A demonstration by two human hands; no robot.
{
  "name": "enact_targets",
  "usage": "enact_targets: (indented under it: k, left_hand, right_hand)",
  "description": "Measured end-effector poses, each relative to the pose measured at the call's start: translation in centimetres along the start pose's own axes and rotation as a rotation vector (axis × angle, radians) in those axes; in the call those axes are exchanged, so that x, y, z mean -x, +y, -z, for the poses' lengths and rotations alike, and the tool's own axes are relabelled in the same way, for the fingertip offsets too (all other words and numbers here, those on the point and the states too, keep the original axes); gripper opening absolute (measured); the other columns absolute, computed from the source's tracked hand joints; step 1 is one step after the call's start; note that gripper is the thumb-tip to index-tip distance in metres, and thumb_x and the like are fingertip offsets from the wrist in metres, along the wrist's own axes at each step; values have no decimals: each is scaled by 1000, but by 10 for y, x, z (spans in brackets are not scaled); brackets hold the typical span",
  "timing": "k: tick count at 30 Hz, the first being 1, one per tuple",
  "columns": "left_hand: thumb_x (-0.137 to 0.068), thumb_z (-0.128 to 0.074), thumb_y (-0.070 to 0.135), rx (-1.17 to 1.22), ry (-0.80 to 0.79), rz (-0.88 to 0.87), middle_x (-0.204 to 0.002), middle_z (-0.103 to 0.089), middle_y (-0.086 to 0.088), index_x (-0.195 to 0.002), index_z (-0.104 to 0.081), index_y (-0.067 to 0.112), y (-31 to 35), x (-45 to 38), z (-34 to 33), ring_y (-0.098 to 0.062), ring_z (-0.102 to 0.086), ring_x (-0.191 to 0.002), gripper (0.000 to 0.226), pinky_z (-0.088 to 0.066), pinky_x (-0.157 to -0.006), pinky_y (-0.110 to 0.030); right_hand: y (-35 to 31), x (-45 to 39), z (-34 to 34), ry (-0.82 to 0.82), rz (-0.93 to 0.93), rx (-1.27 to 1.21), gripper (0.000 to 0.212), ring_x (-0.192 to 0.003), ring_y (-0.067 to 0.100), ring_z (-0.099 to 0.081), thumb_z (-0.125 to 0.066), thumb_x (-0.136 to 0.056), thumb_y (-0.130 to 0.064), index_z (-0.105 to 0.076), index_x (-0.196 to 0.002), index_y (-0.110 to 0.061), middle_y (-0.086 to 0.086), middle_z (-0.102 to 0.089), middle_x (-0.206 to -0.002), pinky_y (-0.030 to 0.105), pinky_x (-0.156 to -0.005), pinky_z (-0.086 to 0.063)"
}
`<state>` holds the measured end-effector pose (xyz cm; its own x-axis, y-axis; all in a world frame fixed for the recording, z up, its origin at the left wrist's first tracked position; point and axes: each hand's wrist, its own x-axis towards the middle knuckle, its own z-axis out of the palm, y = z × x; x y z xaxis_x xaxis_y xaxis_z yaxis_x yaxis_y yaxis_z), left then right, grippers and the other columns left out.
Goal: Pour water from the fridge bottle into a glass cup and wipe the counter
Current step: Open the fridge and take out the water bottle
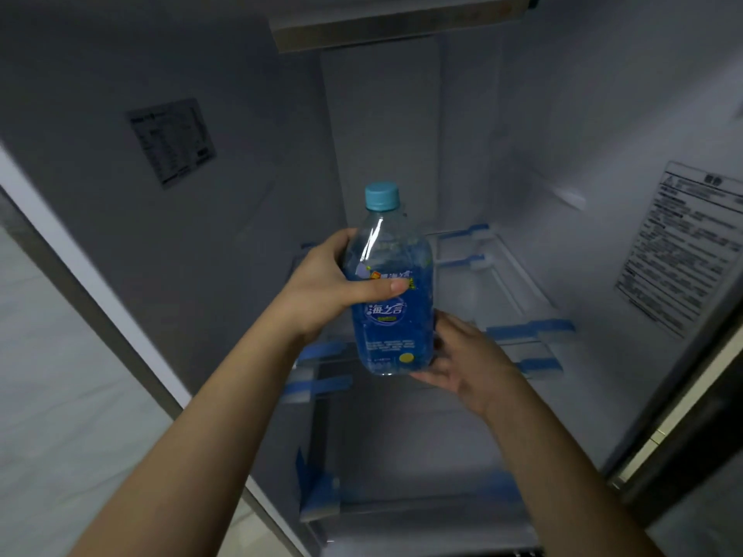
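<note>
The bottle (388,299) is held upright, long axis near vertical, in front of the open fridge (522,162), above its taped glass shelves (494,283). The left hand (321,287) grips its upper body, thumb across the label and fingers curled round the far side. The right hand (462,359) cups the base from below and to the right, fingers wrapped behind the bottle; how tightly they press I cannot tell. The blue cap (382,197) is on. The bottle appears largely full of clear liquid. The fridge shows nothing else stored. No glass cup or counter is in view; the bottle must be carried out.
</note>
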<state>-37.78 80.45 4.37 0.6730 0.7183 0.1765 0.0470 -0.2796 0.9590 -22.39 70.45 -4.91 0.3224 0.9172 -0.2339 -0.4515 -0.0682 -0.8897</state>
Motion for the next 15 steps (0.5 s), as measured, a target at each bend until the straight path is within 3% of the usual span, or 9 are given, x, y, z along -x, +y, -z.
enact_targets:
  k: [6,10,15]
  left_hand:
    - [-61,-90,13,22,-134,-24,-112,-72,-4,-123,-57,11,-9,21,-4,-21,-69,-104,70,-56,-89,-36]
    - [-66,-88,13,-29,-202,-68,-109,-73,3,-123,-58,20,-10,46,-6,-12,-70,-99,65,-57,-84,-29]
    - [-70,-87,18,-103,-292,-147,-110,-71,10,-125,-58,28,-5,80,-3,-8,-68,-101,64,-58,-89,-38]
  right_hand:
    - [22,41,0,126,52,13,29,-98,26,-71,-56,-97,-36,-66,-117,-18,6,-73,-110,41,-81,-59]
    - [44,75,-15,212,73,23,28,-97,26,-71,-53,-98,-37,-69,-110,-17,7,-74,-106,36,-75,-59]
    - [67,122,-27,365,83,19,25,-87,23,-73,-49,-100,-34,-69,-105,-21,2,-76,-97,37,-76,-58]
